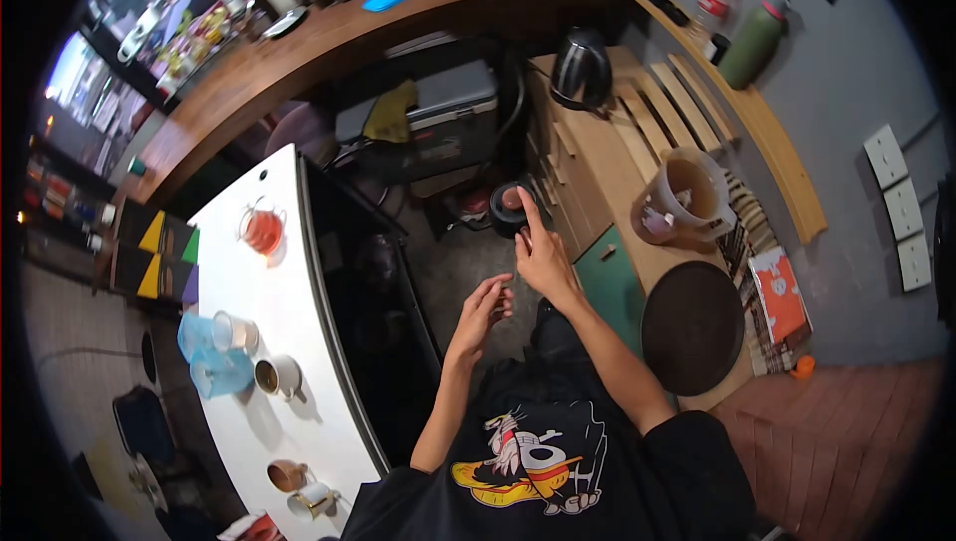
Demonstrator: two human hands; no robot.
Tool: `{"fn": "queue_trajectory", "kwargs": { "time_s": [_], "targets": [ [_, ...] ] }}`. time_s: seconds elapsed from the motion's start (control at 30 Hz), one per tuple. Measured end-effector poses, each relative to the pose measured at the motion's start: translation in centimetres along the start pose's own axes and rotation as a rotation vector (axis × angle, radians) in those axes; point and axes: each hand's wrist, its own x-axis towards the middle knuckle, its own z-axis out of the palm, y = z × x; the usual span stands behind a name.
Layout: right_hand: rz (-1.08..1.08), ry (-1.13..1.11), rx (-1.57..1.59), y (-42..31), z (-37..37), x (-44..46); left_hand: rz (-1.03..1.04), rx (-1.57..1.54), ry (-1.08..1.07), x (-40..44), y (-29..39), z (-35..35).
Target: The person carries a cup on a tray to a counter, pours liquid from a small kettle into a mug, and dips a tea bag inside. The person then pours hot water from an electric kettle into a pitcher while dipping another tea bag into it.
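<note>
My right hand [545, 260] reaches forward with its index finger stretched out and the thumb apart. The fingertip overlaps a small black round container [503, 222] with something reddish-brown in or on it. Whether they touch I cannot tell, and the other fingers of this hand are hidden. My left hand [482, 310] hangs just behind and to the left, fingers loosely bent and apart, with nothing visible in it.
At left, a white counter [284, 312] carries a glass server of red liquid [261, 230], a white mug [279, 376] and blue containers [221, 367]. A wooden bench at right holds a kettle [582, 73], a pitcher [662, 205] and a dark round tray [693, 328].
</note>
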Motion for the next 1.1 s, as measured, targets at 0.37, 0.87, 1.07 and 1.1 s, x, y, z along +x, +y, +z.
{"fn": "queue_trajectory", "kwargs": {
  "time_s": [0.37,0.87,1.07,1.1],
  "targets": [
    [0.03,-0.225,0.329,0.3,4.7,3.5,0.138,-0.286,0.239,6.8,2.9,0.4],
    [-0.352,-0.986,0.614,-10.1,21.4,8.4,0.587,-0.505,1.104,1.6,7.6,-11.3],
    [-0.395,-1.162,0.665,-13.9,27.0,7.3,0.59,-0.426,1.351,-1.2,8.2,-16.4],
    [-0.398,-1.158,0.669,-14.5,28.2,7.1,0.565,-0.39,1.357,-1.6,8.4,-17.4]
  ]
}}
